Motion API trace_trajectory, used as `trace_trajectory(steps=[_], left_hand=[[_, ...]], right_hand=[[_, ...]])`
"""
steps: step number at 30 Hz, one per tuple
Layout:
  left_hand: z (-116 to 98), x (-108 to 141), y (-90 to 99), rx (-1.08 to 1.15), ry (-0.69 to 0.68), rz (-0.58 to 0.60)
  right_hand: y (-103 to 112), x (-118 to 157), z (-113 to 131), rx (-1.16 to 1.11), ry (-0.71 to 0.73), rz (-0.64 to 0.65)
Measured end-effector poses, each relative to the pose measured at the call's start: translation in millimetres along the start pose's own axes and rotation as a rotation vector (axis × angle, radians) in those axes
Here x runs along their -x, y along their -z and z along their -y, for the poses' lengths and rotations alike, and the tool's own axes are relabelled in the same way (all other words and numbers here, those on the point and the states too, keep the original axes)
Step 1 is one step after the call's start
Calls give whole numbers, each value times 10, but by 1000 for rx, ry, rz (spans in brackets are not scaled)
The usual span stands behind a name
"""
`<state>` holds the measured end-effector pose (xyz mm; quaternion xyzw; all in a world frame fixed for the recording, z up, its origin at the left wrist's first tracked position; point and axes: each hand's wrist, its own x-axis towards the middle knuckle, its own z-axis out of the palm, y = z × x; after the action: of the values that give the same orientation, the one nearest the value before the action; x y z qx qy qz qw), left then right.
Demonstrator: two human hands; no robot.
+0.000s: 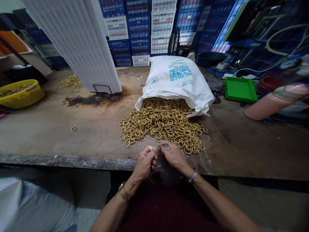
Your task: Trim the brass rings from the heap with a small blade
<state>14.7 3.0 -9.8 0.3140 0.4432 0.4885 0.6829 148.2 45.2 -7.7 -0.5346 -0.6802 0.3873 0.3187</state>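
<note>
Many brass-coloured rings (166, 122) spill from the mouth of a white sack (178, 77) onto the wooden table (96, 135). At the table's front edge, just before the heap, my left hand (146, 161) is closed, its thumb and fingers pinching a ring (156, 148) seen edge-on. Close on its right, my right hand (172, 154) is closed too, its fingertips at the same ring; a small greyish thing shows by its fingers, too unclear to name. One loose ring (73, 129) lies apart on the left.
A yellow basin (21, 93) of rings stands far left, near a small ring pile (71, 81). A tall white ridged panel (79, 42) rises behind. To the right are a green tray (240, 89) and a pink cylinder (263, 104). Stacked crates (138, 24) line the back.
</note>
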Motion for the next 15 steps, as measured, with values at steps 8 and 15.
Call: trace_trajectory(steps=[8,15], left_hand=[[6,-32,-3,-216,-58,-111],[-94,122,-59,-120,-46,-3]], right_hand=[[-55,111,-58,422,215,179],[23,-8,-76,670,72,158]])
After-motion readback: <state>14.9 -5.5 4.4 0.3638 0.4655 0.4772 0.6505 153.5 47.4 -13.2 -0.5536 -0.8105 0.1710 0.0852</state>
